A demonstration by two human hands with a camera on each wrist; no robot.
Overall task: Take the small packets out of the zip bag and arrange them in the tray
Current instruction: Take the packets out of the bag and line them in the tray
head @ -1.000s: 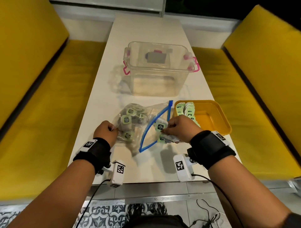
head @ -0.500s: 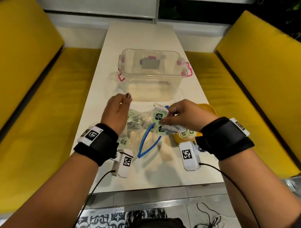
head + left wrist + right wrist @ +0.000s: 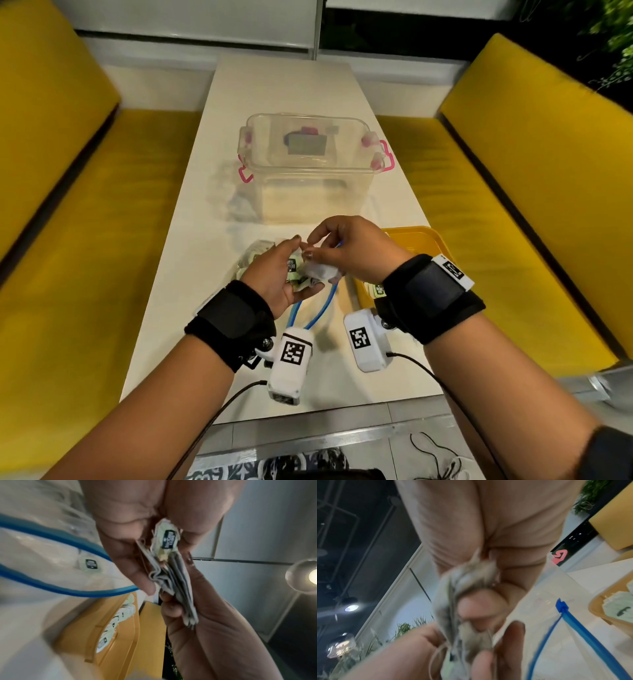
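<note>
I hold a bunch of small pale-green packets [image 3: 310, 272] between both hands, a little above the table. My left hand [image 3: 289, 265] lies palm up and pinches the packets [image 3: 169, 539], one showing a black label. My right hand [image 3: 313, 246] grips the same stack [image 3: 464, 588] from above with thumb and fingers. Below them lies the clear zip bag [image 3: 255, 255], its blue zip rim [image 3: 320, 313] gaping, with more packets inside. The yellow tray [image 3: 419, 240] sits to the right, with a row of packets [image 3: 118, 616] along its near side.
A clear plastic box [image 3: 308, 164] with pink latches stands further back on the white table [image 3: 281, 89]. Yellow benches [image 3: 513, 222] flank the table on both sides. Wrist cameras and their cables hang near the table's front edge.
My right hand has lifted the packets out of the bag's mouth. My left hand has left the bag, turned palm up and joined the right hand on the stack.
</note>
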